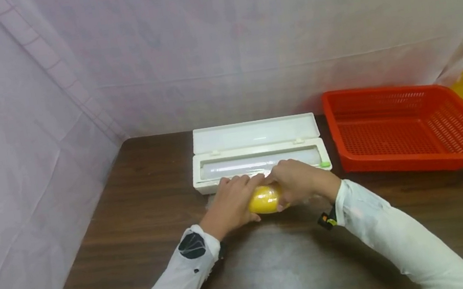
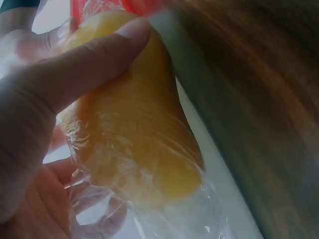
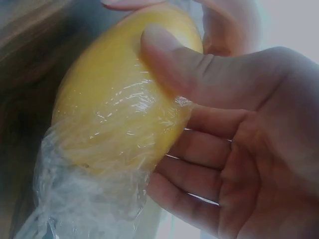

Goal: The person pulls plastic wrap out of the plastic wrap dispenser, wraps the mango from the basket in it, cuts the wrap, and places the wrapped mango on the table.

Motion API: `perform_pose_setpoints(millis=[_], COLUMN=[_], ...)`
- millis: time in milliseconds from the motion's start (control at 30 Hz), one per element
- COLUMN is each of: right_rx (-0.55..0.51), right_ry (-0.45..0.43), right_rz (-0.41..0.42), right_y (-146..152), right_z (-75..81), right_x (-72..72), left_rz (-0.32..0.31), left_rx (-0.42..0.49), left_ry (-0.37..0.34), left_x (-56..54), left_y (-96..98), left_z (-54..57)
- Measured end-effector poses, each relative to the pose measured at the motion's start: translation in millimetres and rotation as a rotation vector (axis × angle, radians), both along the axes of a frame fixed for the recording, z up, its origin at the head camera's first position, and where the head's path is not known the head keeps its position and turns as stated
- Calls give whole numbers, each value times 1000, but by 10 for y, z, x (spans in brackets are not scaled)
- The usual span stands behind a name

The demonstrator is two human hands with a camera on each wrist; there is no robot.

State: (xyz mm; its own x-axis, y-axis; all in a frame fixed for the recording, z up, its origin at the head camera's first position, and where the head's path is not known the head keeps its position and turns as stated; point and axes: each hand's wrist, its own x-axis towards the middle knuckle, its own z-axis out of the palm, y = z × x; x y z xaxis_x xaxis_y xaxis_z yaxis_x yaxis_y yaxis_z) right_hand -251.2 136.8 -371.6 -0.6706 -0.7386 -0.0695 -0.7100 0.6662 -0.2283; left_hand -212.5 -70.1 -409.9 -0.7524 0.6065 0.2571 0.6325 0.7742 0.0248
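A yellow mango (image 1: pixel 264 200) is held between both hands, just in front of the white cling film dispenser (image 1: pixel 254 150). Clear cling film (image 3: pixel 94 199) covers its skin tightly in places and hangs loose and crumpled past its ends. My left hand (image 1: pixel 232 201) grips one end, the thumb lying across the fruit in the left wrist view. From the other end my right hand (image 1: pixel 298 179) grips it, thumb pressed on the film-covered side and fingers curled behind. The dispenser's lid (image 1: pixel 255 133) stands open, with a roll of film (image 1: pixel 239 167) inside.
A red plastic basket (image 1: pixel 393 157) stands at the back right of the dark wooden table (image 1: pixel 136 227). White sheeting (image 1: pixel 200 45) hangs behind the table and along its left side. A small green slider (image 1: pixel 325 164) sits at the dispenser's right front.
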Motion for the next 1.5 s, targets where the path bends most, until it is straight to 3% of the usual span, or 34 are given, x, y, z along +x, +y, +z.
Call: perform_pose_setpoints(millis=[467, 600, 833, 1000, 1167, 1367, 1500], right_rx=[19, 24, 60, 69, 4, -135, -211], right_ry=[-86, -128, -205, -255, -241, -243, -121], right_rz=[19, 2, 27, 36, 28, -39, -88], right_y=[-1, -5, -5, -9, 21, 107, 143], right_z=[-1, 5, 28, 56, 15, -70, -90], right_x=[-102, -152, -217, -270, -282, -176, -46], left_rz=[-3, 31, 80, 49, 19, 2, -2], left_rx=[13, -18, -145, -109, -62, -40, -39], left_ry=[72, 88, 207, 278, 324, 308, 292], left_x=[0, -16, -35, -61, -86, -73, -69], left_y=[-24, -4, 42, 20, -8, -12, -25], left_z=[-26, -50, -111, -127, -111, -84, -64])
